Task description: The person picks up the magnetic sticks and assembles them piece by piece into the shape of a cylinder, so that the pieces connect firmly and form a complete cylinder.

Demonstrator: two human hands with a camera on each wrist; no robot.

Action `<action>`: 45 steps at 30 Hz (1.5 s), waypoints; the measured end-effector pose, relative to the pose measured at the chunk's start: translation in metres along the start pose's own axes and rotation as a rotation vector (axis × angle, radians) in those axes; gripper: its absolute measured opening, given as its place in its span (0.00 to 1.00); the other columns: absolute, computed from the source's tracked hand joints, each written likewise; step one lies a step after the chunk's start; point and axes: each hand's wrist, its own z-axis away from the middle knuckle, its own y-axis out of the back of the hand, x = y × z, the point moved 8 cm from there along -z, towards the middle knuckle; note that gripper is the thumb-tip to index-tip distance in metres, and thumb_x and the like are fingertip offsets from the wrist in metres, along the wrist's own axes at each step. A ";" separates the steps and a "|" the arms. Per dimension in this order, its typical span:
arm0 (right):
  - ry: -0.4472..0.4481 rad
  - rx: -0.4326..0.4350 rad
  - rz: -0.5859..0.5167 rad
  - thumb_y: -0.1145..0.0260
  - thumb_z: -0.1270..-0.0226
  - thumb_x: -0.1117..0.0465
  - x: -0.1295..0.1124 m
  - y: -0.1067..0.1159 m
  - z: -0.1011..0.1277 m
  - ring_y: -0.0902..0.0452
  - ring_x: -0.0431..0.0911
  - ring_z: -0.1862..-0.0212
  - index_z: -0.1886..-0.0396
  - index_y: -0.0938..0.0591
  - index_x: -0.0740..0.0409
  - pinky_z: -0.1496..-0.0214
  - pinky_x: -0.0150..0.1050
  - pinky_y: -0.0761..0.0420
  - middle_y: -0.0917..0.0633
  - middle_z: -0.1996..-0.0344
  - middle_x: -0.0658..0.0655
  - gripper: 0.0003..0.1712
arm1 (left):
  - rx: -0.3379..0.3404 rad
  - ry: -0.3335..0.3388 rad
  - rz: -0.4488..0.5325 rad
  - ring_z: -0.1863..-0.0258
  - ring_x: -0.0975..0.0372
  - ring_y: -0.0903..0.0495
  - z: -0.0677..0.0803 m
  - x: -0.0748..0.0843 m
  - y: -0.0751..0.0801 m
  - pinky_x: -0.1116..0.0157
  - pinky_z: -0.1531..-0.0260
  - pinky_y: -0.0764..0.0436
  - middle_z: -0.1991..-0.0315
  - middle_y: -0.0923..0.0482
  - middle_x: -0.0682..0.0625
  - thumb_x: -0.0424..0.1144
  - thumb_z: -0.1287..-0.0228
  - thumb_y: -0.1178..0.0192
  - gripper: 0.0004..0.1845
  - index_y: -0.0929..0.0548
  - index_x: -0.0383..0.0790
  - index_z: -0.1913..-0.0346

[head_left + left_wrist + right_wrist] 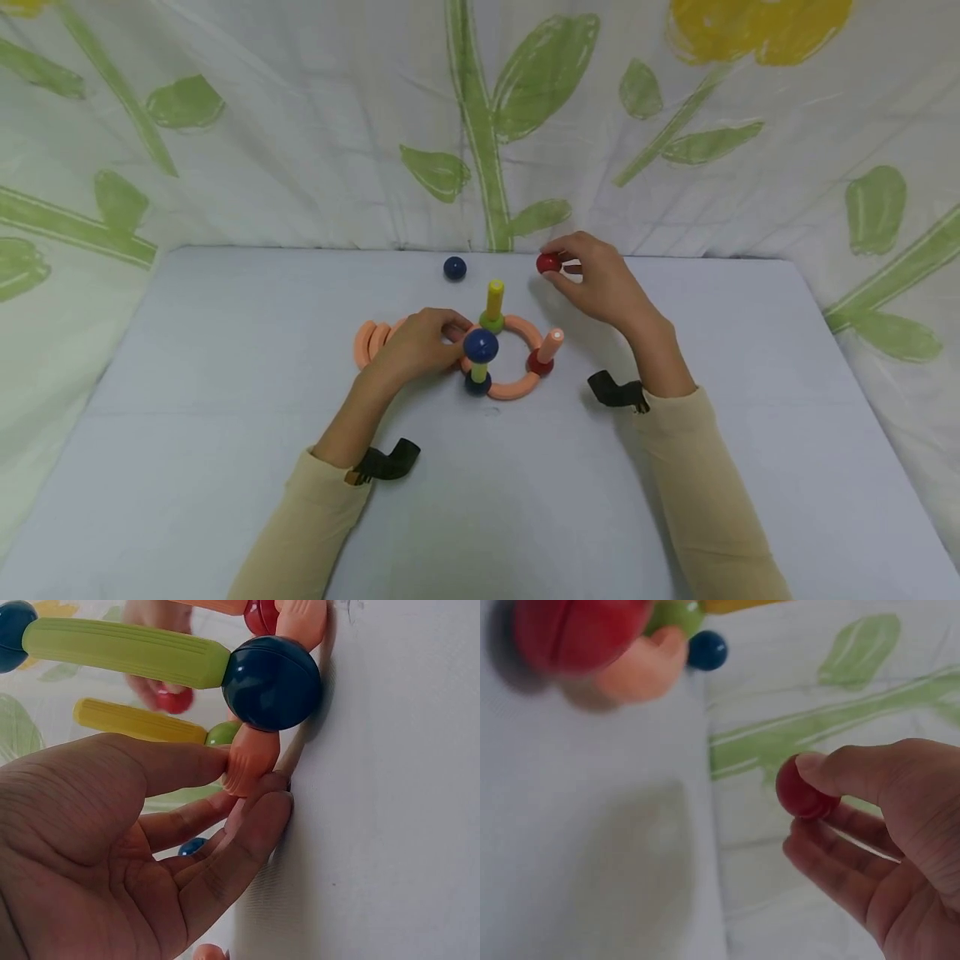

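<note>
My right hand (603,287) pinches a red ball (802,791) between thumb and fingers, raised above the table's far side. A ring of orange curved rods (514,389) joined by balls lies on the table. At its left side, my left hand (422,343) grips one orange curved rod (251,761) with thumb and fingers. From the ring's blue ball (271,682) stands a light green rod (127,649), topped by another blue ball (481,345). A yellow rod (495,297) rises from a green ball (491,322), and an orange rod (551,344) from a red ball (540,363).
A loose blue ball (454,268) lies near the table's far edge. Several orange curved rods (365,343) lie left of the ring, partly hidden by my left hand. Behind the white table (225,333) hangs a white curtain (315,125) with painted plants.
</note>
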 end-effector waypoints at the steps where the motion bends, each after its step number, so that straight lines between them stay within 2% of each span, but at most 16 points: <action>1: 0.023 0.006 -0.013 0.29 0.27 0.67 -0.006 0.002 0.000 0.14 0.56 0.42 0.38 0.17 0.64 0.38 0.52 0.14 0.16 0.43 0.63 0.20 | -0.002 0.003 0.001 0.60 0.58 0.15 0.000 0.000 0.000 0.67 0.61 0.21 0.52 0.11 0.44 0.43 0.25 0.38 0.19 0.15 0.38 0.38; 6: 0.122 0.031 -0.088 0.28 0.30 0.69 -0.034 0.012 0.004 0.15 0.52 0.41 0.39 0.17 0.63 0.38 0.49 0.13 0.15 0.43 0.61 0.20 | -0.002 0.002 0.006 0.62 0.59 0.15 0.000 -0.002 0.001 0.67 0.62 0.21 0.52 0.10 0.44 0.43 0.26 0.37 0.19 0.15 0.40 0.38; 11: 0.170 0.041 -0.141 0.27 0.31 0.69 -0.058 0.017 0.011 0.16 0.47 0.41 0.39 0.16 0.61 0.38 0.44 0.14 0.15 0.44 0.57 0.21 | -0.003 0.006 0.011 0.63 0.59 0.15 0.000 -0.002 0.001 0.67 0.62 0.21 0.52 0.11 0.44 0.43 0.26 0.37 0.19 0.15 0.40 0.37; 21: 0.303 0.038 -0.216 0.28 0.30 0.69 -0.103 0.015 0.021 0.17 0.44 0.41 0.41 0.15 0.58 0.39 0.39 0.13 0.16 0.45 0.55 0.19 | -0.006 0.032 0.050 0.67 0.62 0.15 0.000 -0.004 0.001 0.67 0.62 0.21 0.53 0.11 0.44 0.42 0.27 0.36 0.19 0.15 0.41 0.38; 31: 0.302 -0.041 -0.204 0.28 0.30 0.71 -0.100 -0.005 0.017 0.18 0.44 0.42 0.42 0.16 0.58 0.39 0.40 0.13 0.16 0.48 0.54 0.18 | -0.020 0.047 0.063 0.66 0.61 0.15 -0.001 -0.005 -0.001 0.67 0.62 0.21 0.52 0.11 0.44 0.42 0.26 0.37 0.19 0.16 0.41 0.37; 45: 0.295 -0.027 -0.180 0.27 0.31 0.70 -0.097 -0.003 0.017 0.17 0.47 0.40 0.38 0.17 0.60 0.39 0.42 0.13 0.16 0.45 0.57 0.22 | -0.019 0.062 0.064 0.67 0.61 0.14 -0.001 -0.005 -0.002 0.67 0.63 0.20 0.51 0.13 0.43 0.42 0.27 0.36 0.19 0.16 0.42 0.37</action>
